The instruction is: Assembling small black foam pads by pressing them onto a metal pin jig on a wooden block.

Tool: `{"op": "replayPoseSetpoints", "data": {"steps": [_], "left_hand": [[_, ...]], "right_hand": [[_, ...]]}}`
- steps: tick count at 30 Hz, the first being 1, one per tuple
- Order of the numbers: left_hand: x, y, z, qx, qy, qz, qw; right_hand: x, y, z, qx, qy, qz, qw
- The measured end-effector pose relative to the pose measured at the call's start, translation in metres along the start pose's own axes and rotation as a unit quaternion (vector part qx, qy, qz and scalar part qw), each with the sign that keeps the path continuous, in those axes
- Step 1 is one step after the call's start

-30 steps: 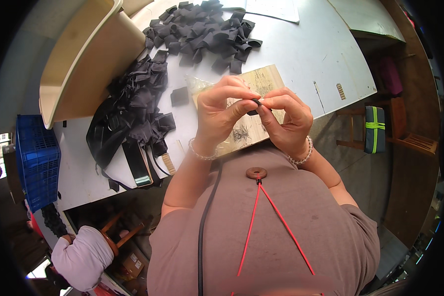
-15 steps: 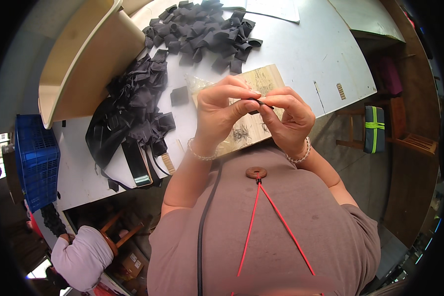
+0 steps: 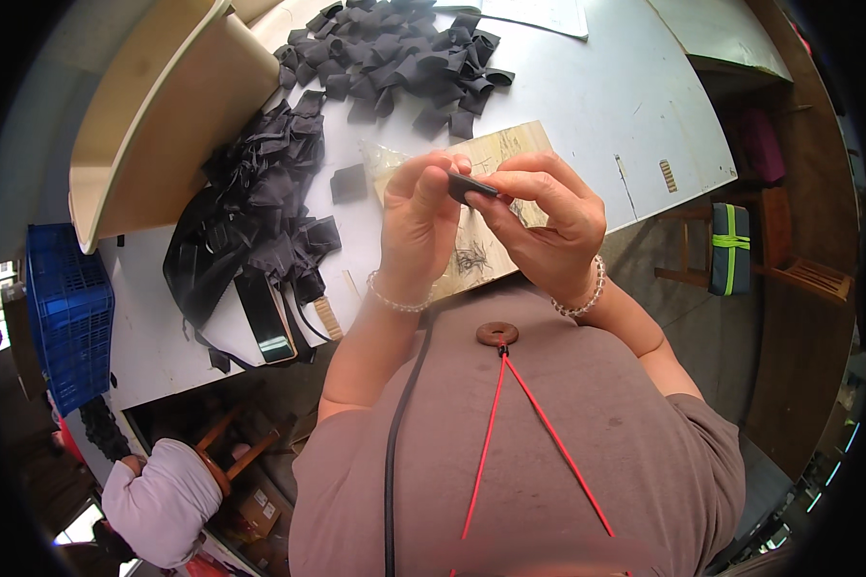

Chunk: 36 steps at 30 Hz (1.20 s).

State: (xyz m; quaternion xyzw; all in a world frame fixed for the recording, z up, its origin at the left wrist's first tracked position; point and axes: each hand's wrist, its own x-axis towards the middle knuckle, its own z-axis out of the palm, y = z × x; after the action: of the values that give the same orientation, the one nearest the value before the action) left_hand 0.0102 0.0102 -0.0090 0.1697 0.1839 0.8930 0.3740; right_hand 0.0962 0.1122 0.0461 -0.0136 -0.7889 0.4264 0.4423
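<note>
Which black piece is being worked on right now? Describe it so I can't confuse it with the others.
Start at the white table, then the wooden board at its near edge. Above it, the left hand and right hand pinch one small black piece, the only one lifted off the table.

A small black strap piece [image 3: 471,186], flat and short, was held level above the near table edge, pinched at its left and right ends, over a pale wooden board [image 3: 496,207].
</note>
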Motion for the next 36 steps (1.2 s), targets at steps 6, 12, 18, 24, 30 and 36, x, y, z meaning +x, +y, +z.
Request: {"op": "replayPoseSetpoints", "data": {"steps": [6,12,18,24,30,36], "left_hand": [[0.001,-0.005,-0.001,-0.008,-0.011,0.002,1.0],[0.002,0.0,0.0,0.057,0.0,0.025,0.998],[0.002,0.005,0.003,0.111,0.015,0.062,0.992],[0.008,0.019,0.01,0.26,-0.048,0.104,0.959],[0.014,0.019,0.035,0.383,-0.056,0.101,0.916],[0.015,0.025,0.023,0.413,-0.125,0.106,0.896]], "right_hand": [[-0.007,0.01,-0.002,-0.028,-0.004,-0.033,0.999],[-0.003,0.007,-0.013,-0.091,-0.109,0.008,0.99],[0.015,-0.01,-0.015,-0.004,-0.057,-0.007,0.998],[0.005,-0.008,-0.023,0.015,-0.017,-0.001,1.0],[-0.013,0.01,-0.025,0.098,0.019,0.076,0.992],[-0.018,0.006,-0.027,0.135,0.006,0.093,0.986]]}}
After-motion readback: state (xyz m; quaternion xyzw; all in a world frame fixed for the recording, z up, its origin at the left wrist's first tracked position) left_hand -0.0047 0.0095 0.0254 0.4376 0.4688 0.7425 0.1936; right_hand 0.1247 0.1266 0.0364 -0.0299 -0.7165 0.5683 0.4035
